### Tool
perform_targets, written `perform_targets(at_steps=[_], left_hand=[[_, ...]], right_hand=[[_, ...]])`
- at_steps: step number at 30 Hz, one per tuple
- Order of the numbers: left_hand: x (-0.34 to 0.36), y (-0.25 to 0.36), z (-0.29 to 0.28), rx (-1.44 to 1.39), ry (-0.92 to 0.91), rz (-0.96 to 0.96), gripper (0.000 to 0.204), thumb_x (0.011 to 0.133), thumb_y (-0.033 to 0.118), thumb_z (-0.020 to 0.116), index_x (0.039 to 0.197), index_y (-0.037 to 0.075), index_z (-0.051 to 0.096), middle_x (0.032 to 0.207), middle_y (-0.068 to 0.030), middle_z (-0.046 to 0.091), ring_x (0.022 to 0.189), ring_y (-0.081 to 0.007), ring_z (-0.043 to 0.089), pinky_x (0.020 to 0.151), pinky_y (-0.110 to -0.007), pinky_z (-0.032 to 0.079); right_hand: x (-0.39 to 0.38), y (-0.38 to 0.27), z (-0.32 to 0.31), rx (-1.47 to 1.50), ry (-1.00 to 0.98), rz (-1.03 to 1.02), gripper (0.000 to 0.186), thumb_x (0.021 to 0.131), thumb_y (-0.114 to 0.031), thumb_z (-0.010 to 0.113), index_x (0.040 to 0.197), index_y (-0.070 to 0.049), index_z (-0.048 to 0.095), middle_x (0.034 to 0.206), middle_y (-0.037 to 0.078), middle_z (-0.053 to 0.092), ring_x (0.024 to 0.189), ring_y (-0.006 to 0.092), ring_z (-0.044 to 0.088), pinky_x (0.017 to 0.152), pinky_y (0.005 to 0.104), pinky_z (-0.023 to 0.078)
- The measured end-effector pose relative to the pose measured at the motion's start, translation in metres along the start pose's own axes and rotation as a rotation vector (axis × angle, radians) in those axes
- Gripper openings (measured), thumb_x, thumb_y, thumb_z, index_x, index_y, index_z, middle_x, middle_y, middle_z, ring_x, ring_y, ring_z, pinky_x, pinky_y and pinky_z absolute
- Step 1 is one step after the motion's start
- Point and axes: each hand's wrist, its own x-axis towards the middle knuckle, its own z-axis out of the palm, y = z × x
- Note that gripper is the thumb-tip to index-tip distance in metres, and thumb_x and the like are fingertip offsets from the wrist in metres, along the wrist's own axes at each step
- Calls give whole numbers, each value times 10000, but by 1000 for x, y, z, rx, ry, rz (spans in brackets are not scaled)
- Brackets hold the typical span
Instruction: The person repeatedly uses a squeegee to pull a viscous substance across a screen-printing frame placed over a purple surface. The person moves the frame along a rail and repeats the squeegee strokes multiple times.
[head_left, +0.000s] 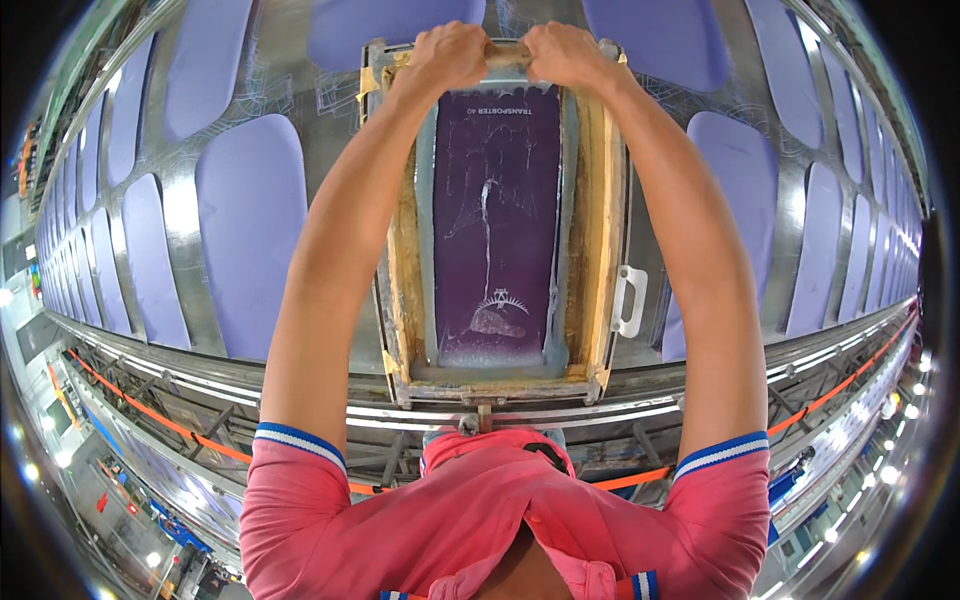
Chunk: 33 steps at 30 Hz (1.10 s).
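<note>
Both arms reach forward to the far end of a screen-printing frame (604, 230). My left hand (448, 54) and my right hand (566, 52) are closed, side by side, on the wooden handle of a squeegee (508, 56). Its lower edge is mostly hidden by the hands and frame. The dark purple mesh (495, 230) stretches back toward me, with a pale stencil design at its near end, lettering at its far end and whitish streaks between. Yellowish tape lines the frame's inner sides. A white handle (628, 301) sticks out from its right side.
Lavender cut panels (252, 230) lie in rows on the long dark tabletop, left, right and beyond the frame; another panel (735, 190) is close on the right. A metal rail (640, 408) runs along the near table edge, with an orange strip (215, 447) below it.
</note>
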Motion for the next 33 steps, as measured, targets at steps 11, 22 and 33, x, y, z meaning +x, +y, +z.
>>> perform_targets(at_steps=[11,22,33], left_hand=[[-224,71,42,-48,-87,23,297,777,76,629,992,178,808,896,-146,754,851,-358,730,757,-485,570],[-397,117,80,-248,-222,4,273,746,66,647,970,120,793,899,-150,749,865,-357,722,752,-475,566],[-51,21,8,7,-17,24,288,769,99,673,1007,195,805,896,-112,767,874,-337,742,796,-470,584]], right_hand=[[-194,-93,96,70,111,-154,98,783,-94,628,837,-76,708,856,135,690,836,335,702,903,459,546],[-355,-176,150,230,-100,-96,145,780,-130,638,866,-61,733,895,144,700,899,340,707,956,563,512],[-45,-21,17,105,-125,75,233,755,-102,633,951,-62,751,922,193,747,887,396,737,799,522,586]])
